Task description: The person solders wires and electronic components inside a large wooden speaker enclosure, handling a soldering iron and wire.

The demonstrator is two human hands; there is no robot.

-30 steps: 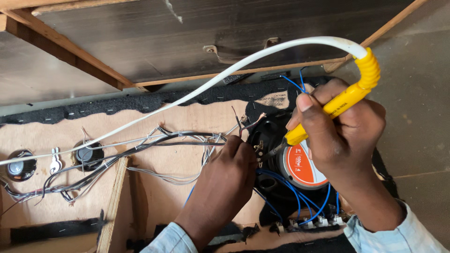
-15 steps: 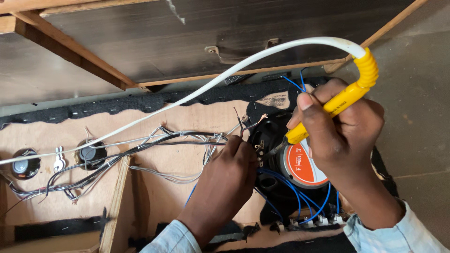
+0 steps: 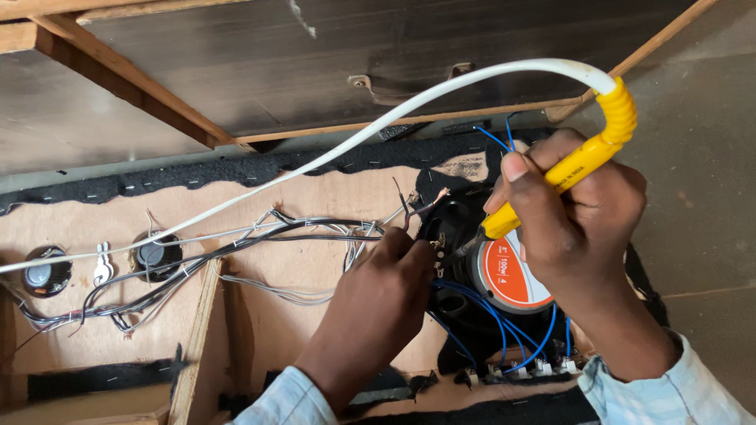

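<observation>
My right hand (image 3: 571, 216) grips a yellow-handled soldering iron (image 3: 579, 169) like a pen. Its tip points down-left at the terminal on the rim of a black speaker (image 3: 472, 260) with an orange and white magnet label (image 3: 508, 275). A white cord (image 3: 354, 142) runs from the iron's top leftward across the panel. My left hand (image 3: 386, 291) rests on the speaker's left edge, fingertips pinched at the terminal by thin wires (image 3: 417, 205); what it pinches is hidden.
A plywood panel (image 3: 276, 197) carries grey and black wire bundles (image 3: 236, 244), two small round parts (image 3: 157, 256) at left, blue wires (image 3: 488, 323) to a terminal row (image 3: 520, 368) at the bottom, wooden braces (image 3: 197, 338) and a dark board (image 3: 394, 47) above.
The view has shifted slightly. Both hands stay at the speaker terminal with the iron tip held in place.
</observation>
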